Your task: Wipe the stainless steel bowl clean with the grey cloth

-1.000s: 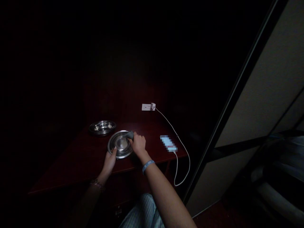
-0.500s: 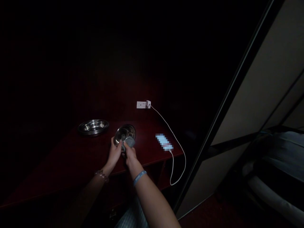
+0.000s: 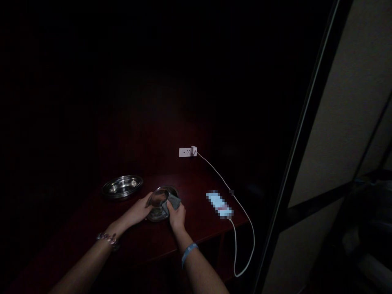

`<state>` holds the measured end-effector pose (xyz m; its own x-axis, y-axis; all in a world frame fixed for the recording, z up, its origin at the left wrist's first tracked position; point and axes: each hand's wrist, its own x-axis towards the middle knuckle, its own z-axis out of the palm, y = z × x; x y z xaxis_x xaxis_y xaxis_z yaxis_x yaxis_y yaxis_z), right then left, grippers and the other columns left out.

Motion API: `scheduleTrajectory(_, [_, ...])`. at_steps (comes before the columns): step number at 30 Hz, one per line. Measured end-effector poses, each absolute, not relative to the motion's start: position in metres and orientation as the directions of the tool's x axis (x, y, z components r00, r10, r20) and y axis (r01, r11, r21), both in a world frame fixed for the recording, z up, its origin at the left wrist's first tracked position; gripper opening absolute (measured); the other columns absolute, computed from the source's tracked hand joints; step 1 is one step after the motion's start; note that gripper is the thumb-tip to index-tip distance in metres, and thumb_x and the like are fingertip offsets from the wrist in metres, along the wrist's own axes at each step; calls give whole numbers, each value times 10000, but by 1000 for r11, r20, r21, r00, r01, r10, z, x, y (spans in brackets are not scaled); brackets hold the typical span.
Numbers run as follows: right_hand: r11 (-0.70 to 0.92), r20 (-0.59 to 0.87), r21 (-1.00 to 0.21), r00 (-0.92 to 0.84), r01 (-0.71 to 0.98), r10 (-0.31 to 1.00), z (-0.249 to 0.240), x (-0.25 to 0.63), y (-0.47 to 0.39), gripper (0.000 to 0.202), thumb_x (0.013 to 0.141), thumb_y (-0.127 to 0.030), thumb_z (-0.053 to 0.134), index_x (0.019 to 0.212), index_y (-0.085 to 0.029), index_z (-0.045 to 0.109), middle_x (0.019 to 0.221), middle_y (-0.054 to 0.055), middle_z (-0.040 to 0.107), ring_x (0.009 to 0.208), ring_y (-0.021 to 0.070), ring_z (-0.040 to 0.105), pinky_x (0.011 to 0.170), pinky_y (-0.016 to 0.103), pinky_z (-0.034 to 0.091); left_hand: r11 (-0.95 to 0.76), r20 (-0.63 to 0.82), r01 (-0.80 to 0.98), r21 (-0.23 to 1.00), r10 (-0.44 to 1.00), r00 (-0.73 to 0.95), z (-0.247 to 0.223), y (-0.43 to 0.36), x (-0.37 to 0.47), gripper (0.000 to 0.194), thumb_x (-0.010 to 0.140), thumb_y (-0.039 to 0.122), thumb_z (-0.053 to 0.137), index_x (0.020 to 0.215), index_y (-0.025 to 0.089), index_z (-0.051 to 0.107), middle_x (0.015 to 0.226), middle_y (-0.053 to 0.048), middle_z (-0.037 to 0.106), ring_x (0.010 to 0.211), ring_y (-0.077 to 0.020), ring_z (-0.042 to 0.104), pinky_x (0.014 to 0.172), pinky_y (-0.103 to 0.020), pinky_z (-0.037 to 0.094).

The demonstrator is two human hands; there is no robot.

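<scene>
A round shiny metal bowl (image 3: 158, 214) is tilted over the dark red desk, between my hands. My left hand (image 3: 140, 211) grips its left rim, with a beaded bracelet on the wrist. Pinched in my right hand (image 3: 177, 216) is a grey cloth (image 3: 174, 201), which lies against the bowl's inner right side; a blue band circles that wrist. Left of the bowl, a wider metal dish (image 3: 122, 187) rests on the desk.
The dark red desk (image 3: 196, 228) has an open space below its front edge. A lit phone (image 3: 219, 204) lies on it, joined by a white cable (image 3: 253, 241) to a charger in the wall socket (image 3: 184, 152). A pale panel (image 3: 330, 134) stands at the right.
The view has tilted up, so things sit lower. My left hand has shifted from the near side of the bowl to its left rim, farther from my right hand.
</scene>
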<state>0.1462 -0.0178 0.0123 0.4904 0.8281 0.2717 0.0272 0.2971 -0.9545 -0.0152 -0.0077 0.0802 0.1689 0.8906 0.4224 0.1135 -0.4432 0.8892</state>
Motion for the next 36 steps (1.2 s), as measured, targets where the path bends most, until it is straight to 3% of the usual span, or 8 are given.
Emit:
scheduleTrajectory(5, [272,248,-961,558,41,792,19,144,-2,251,752,-375,685,904,-180,732,897,76,768,843,232,731,755,302,587,-413,396,152,898,909,132,67,7,2,561,662,408,707,1177,210,604,1105,-96,730,1061,-276,679,946,-389,519])
scheduleTrajectory(9, [181,97,-978,531,-108,842,22,133,12,293,799,-381,637,975,-157,706,872,81,753,654,220,720,493,285,567,-423,428,97,901,903,-38,47,19,21,623,673,420,701,1228,203,520,1184,-118,680,1121,-261,648,1005,-404,482])
scheduleTrajectory(11, [194,100,-972,520,-130,849,21,129,13,297,799,-363,639,999,-151,694,874,77,750,653,216,718,477,279,563,-415,418,44,909,904,-95,38,25,27,638,656,417,709,1216,186,511,1144,-125,677,1062,-261,664,929,-394,530])
scheduleTrajectory(15, [246,177,-966,500,-75,848,19,129,7,313,792,-366,653,1012,-144,682,918,80,751,760,214,725,567,268,583,-278,274,-14,961,953,-129,27,33,27,571,637,423,698,1113,148,541,854,-75,679,648,-210,653,521,-318,546])
scheduleTrajectory(18, [252,207,-968,503,-21,839,20,130,2,321,794,-376,660,1009,-139,686,946,89,752,829,216,723,663,273,586,-274,270,-38,961,959,-83,29,33,15,471,648,373,673,1051,155,563,833,-70,685,590,-192,627,447,-293,503])
scheduleTrajectory(21, [268,261,-961,503,60,824,24,131,-1,269,807,-340,654,993,-153,701,947,77,757,871,206,717,788,279,566,-271,271,12,963,962,-39,36,32,-2,394,628,338,672,973,156,614,841,-85,713,738,-244,683,650,-380,578])
scheduleTrajectory(25, [270,309,-951,469,151,827,30,131,-8,232,810,-293,654,992,-158,707,969,77,759,893,199,713,823,268,545,-339,342,44,940,937,-71,41,30,-16,418,592,355,652,953,144,655,984,-118,738,997,-303,678,966,-459,499])
scheduleTrajectory(36, [307,354,-935,505,178,787,19,130,-1,205,817,-277,630,963,-169,725,896,74,767,823,207,725,751,257,554,-333,342,115,936,937,-68,31,28,-8,564,718,467,615,1174,135,617,1229,-148,684,1196,-289,611,1087,-426,415])
